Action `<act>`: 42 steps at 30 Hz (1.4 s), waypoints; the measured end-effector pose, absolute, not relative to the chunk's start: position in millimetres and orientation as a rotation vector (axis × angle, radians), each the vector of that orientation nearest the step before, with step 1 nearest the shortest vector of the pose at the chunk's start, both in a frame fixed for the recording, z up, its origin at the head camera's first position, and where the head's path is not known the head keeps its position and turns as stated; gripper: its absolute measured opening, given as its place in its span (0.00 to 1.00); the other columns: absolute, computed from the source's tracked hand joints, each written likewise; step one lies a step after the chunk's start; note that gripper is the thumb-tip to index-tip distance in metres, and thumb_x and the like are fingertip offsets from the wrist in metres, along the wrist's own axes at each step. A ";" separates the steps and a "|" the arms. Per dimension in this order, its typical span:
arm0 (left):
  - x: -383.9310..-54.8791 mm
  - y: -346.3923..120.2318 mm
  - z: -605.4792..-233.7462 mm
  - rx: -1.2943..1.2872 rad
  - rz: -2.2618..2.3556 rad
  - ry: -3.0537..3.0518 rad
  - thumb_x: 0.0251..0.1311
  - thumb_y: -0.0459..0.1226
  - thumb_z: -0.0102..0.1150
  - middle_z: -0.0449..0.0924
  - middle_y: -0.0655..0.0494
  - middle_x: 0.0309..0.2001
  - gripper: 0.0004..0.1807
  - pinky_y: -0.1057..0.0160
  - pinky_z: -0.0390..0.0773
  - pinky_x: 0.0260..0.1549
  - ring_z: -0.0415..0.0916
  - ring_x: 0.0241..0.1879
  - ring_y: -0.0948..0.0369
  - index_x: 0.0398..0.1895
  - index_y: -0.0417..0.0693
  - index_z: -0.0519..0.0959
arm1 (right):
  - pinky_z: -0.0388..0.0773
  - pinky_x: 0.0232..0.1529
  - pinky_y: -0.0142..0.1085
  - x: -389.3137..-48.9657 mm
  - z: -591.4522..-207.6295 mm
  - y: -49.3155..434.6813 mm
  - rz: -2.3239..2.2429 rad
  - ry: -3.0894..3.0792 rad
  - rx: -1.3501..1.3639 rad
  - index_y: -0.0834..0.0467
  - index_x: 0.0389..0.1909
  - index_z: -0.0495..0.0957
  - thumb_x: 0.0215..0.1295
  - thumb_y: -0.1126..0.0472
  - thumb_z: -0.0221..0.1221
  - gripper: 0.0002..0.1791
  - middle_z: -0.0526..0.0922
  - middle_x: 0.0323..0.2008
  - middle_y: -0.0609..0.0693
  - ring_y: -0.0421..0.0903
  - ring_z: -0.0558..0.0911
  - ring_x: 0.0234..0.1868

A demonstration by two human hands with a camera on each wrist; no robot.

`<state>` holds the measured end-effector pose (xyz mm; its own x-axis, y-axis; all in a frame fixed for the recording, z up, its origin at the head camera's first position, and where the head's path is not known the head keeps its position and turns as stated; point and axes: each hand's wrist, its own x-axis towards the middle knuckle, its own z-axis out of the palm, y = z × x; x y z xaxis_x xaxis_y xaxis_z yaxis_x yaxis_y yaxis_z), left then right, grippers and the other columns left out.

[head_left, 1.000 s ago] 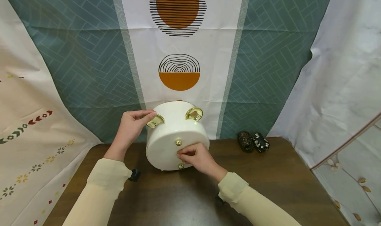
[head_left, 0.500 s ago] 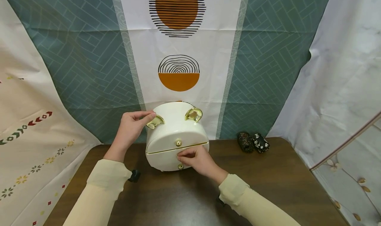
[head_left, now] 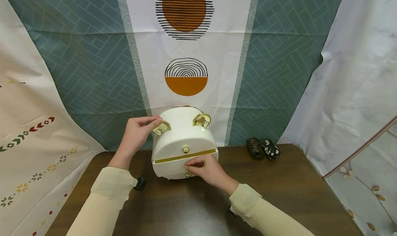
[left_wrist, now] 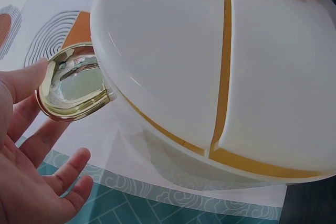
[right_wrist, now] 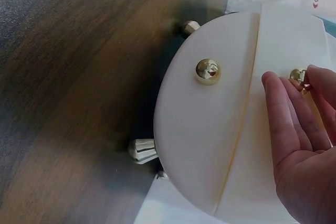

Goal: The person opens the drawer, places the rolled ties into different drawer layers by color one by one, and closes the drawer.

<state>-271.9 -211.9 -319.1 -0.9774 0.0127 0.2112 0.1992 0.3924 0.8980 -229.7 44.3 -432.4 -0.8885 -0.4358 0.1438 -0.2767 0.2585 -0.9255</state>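
A white rounded drawer box with gold ear-shaped loops on top stands upright at the back of the table. My left hand pinches the left gold ear between thumb and fingers, the other fingers spread loosely below it. At the front, my right hand pinches the gold knob of the middle drawer. That drawer juts out slightly, and a gold strip shows along its upper edge. One gold knob sits above it, and another knob is below.
Two dark patterned bundles lie side by side at the back right of the brown wooden table. A patterned cloth hangs right behind the box. Pale cloths flank the table at left and right.
My right hand has drawn the middle drawer a little outward, so a gold gap has opened and widened above its front. My left hand has stayed on the ear.
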 end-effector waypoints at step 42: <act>-272.9 -211.6 -319.5 -0.189 -1.613 -2.476 0.50 0.57 0.64 0.82 0.54 0.50 0.26 0.50 0.71 0.58 0.72 0.56 0.60 0.47 0.52 0.84 | 0.79 0.31 0.26 -201.7 -422.0 58.0 -1.484 2.487 -0.771 0.50 0.35 0.87 0.56 0.55 0.66 0.07 0.87 0.33 0.40 0.31 0.82 0.31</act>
